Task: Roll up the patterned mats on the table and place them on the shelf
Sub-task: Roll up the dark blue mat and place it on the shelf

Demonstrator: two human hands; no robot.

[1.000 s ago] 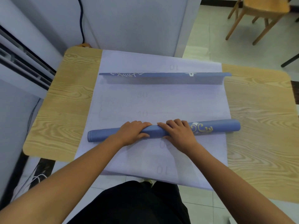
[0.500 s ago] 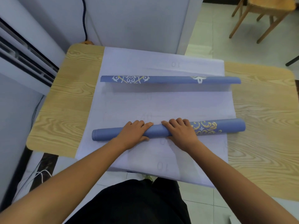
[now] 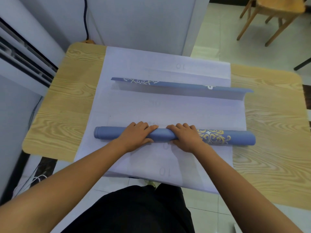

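A blue mat with gold and white ornament lies face down on the wooden table [image 3: 272, 132], its pale underside [image 3: 176, 111] showing. Its near part is wound into a blue roll [image 3: 218, 137] lying left to right. My left hand [image 3: 136, 136] and my right hand [image 3: 186, 137] sit side by side on the middle of the roll, fingers over its top and thumbs on its near side. The mat's far edge [image 3: 181, 84] curls upward, showing a strip of the patterned face. A second pale sheet [image 3: 168, 172] printed with faint numbers lies underneath.
A white cabinet [image 3: 143, 22] with a black cable [image 3: 85, 17] stands behind the table. A white unit with dark slots [image 3: 20, 52] is at the left. A wooden chair [image 3: 272, 12] stands on the tiled floor at the far right. Cables [image 3: 33, 179] lie on the floor at lower left.
The roll has turned under my hands, bringing more of the gold ornament to its top at the right. The curled far edge has tipped back and shows less pattern. Both hands stay on the roll.
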